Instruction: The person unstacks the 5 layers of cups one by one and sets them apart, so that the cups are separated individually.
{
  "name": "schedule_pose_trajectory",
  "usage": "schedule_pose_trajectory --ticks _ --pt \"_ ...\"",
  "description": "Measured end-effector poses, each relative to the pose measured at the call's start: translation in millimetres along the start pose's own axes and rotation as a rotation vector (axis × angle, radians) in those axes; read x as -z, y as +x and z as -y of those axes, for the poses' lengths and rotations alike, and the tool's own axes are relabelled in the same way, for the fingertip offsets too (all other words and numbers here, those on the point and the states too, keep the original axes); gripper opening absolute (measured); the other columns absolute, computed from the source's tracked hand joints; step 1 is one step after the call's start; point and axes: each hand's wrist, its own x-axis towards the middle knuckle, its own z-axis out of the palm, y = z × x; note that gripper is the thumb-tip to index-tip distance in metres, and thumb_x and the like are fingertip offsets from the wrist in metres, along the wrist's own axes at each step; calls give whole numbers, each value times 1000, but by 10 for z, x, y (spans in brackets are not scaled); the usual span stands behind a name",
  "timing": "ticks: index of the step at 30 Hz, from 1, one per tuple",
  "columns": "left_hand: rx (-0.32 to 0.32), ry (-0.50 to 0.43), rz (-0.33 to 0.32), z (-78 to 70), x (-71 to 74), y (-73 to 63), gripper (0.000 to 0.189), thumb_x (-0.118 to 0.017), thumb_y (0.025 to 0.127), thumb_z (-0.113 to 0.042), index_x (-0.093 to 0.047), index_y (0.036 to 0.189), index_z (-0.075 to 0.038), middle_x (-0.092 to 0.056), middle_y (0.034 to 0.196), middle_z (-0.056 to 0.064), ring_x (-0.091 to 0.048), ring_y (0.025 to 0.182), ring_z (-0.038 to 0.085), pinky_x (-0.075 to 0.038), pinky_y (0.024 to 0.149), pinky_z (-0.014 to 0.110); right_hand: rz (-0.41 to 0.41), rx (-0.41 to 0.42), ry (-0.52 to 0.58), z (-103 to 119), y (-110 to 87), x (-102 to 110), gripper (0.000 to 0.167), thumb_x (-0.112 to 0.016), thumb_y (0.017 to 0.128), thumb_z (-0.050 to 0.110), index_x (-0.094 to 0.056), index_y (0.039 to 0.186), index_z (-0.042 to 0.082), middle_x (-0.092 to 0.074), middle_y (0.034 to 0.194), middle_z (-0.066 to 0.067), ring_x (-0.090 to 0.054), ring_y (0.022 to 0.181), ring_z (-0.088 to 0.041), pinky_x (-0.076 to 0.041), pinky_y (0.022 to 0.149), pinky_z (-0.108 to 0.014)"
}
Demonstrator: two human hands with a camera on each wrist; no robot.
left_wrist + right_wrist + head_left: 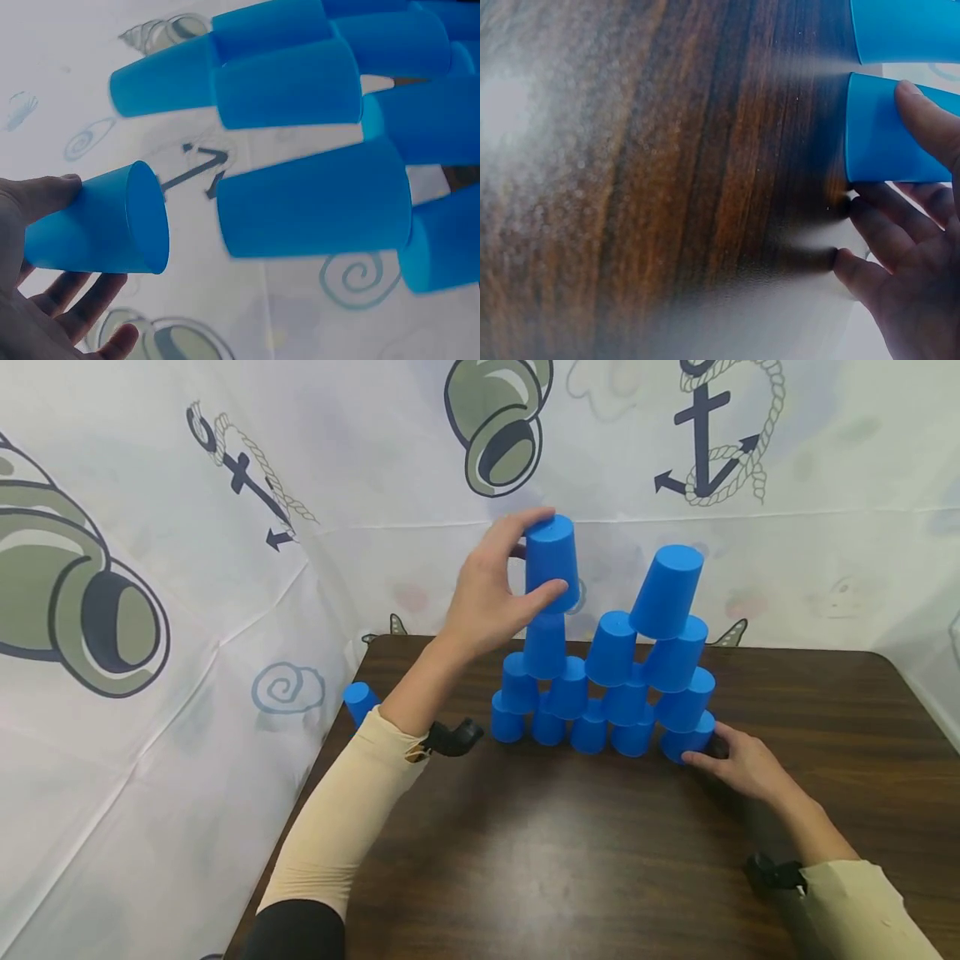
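Observation:
Upside-down blue cups are stacked in a tiered wall (588, 727) on the table, wide at the bottom row. High at its left side my left hand (491, 581) grips a blue cup (553, 560) between thumb and fingers, mouth down. In the left wrist view a gap separates this held cup (97, 221) from the cup below it (315, 202). One cup (667, 592) tops the right side of the wall. Low at the right end, my right hand (742, 764) holds the bottom-row end cup (686, 742), its thumb on the near side (889, 135).
A further blue cup (360, 700) is at the table's left edge, partly hidden behind my left forearm. The brown wooden table (525, 860) stands against a white patterned cloth (420, 443). Black wrist cameras (453, 739) sit on both wrists.

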Motion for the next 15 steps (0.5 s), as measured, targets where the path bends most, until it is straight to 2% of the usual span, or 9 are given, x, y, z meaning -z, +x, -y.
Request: schedule_pose_trajectory --ticks 3,7,15 --pt "6 -3 -49 25 134 -50 69 -75 86 -32 -45 143 -9 -50 142 4 -50 123 9 -45 96 26 0 -1 5 -8 6 6 92 -60 89 61 -33 147 -5 -43 139 -36 -39 125 -59 -35 94 -73" --pt "55 19 -109 90 288 -167 69 -76 85 -33 -46 143 -12 -51 142 1 -54 119 13 -45 96 29 0 -1 4 -13 16 12 92 -60 89 61 -33 147 -6 -43 139 -36 -40 124 -59 -35 94 -73" --pt "168 50 -186 374 462 -533 67 -76 84 -30 -47 143 -16 -53 140 -3 -58 113 17 -48 93 35 3 5 7 -19 16 13 92 -60 89 60 -33 147 -5 -42 140 -36 -38 125 -59 -34 95 -73"
